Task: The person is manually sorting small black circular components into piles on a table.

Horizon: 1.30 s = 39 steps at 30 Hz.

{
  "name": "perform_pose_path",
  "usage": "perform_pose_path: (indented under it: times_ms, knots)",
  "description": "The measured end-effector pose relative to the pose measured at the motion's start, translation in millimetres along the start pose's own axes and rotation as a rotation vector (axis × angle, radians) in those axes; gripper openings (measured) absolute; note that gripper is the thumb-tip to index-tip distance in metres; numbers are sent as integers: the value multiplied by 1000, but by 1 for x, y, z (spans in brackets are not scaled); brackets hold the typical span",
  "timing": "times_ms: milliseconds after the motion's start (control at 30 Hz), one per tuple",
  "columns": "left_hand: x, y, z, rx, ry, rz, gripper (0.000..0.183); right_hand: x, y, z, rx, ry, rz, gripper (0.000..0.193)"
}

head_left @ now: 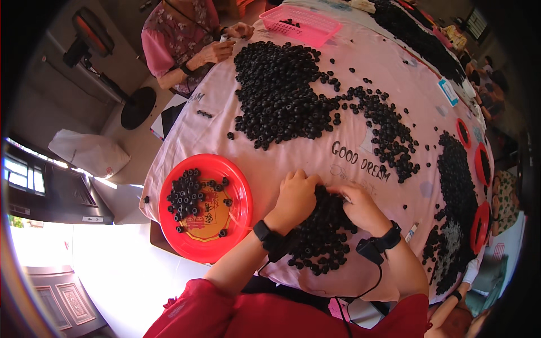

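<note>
Small black ring-shaped parts lie in a near pile (324,242) in front of me. My left hand (296,197) is at the pile's far left edge, its fingers curled inward and the fingertips hidden. Across from it, my right hand (360,207) is bent over the far right edge, its fingers pointing left and partly hidden. What either hand grips among the black parts cannot be made out. Left of my left forearm, a round red plate (244,194) with a gold centre holds more of these parts.
A large heap of black parts (282,96) covers the far middle of the pink cloth (191,141). Behind it is a pink basket (321,35). A co-worker's hands (222,48) are at the far left. More heaps (453,174) and red plates (480,225) line the right.
</note>
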State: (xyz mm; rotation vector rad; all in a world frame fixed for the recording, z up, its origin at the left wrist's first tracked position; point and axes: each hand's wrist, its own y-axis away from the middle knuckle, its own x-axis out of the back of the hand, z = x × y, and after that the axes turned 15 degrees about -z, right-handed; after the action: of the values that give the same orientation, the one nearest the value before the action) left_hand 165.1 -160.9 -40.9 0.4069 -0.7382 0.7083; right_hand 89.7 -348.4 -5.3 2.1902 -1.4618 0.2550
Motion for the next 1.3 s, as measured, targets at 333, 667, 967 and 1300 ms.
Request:
perform_pose_path:
  times_ms: [333, 667, 967, 1300]
  knots:
    - [21, 38, 16, -88, -32, -103, 29, -28, 47, -35, 85, 364, 107, 39]
    - [-11, 14, 3, -19, -80, 101, 30, -3, 34, 39, -165, 595, 388, 54]
    - [-23, 5, 22, -38, -15, -44, 20, -23, 22, 37, -116, -71, 268, 44]
    - [-12, 37, 25, -278, -76, -64, 12, -40, 41, -9, -184, -135, 117, 39]
